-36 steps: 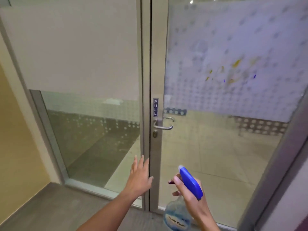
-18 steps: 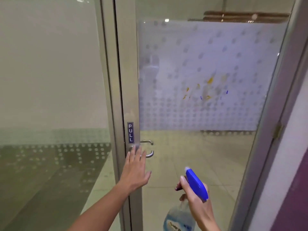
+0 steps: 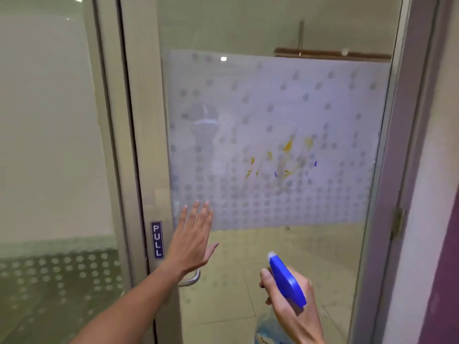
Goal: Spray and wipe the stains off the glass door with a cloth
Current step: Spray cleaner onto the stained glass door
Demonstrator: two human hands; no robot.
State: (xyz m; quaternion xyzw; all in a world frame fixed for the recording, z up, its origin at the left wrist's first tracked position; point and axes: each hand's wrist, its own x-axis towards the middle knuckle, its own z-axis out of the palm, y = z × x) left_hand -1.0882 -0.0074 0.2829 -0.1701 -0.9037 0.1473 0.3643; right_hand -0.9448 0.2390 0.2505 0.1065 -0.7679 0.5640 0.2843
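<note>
The glass door (image 3: 248, 256) fills the middle of the view, with a frosted dotted band across it. Yellow and blue stains (image 3: 280, 160) mark the frosted band right of centre. My left hand (image 3: 193, 239) is raised with straight fingers at the door's left edge, above the metal handle (image 3: 192, 280); whether it touches the glass I cannot tell. My right hand (image 3: 290, 301) grips a clear spray bottle with a blue trigger head (image 3: 285, 279), its nozzle pointing up toward the glass, below the stains. No cloth is in view.
A blue PULL label (image 3: 157, 239) sits on the door's metal stile. A fixed glass panel (image 3: 54, 170) stands to the left. The door frame and a hinge (image 3: 397, 223) are on the right, beside a purple wall (image 3: 442, 269).
I have come closer to the door. My left hand rose from the handle level to the lower edge of the frosted band. The spray bottle stays in my right hand, slightly higher.
</note>
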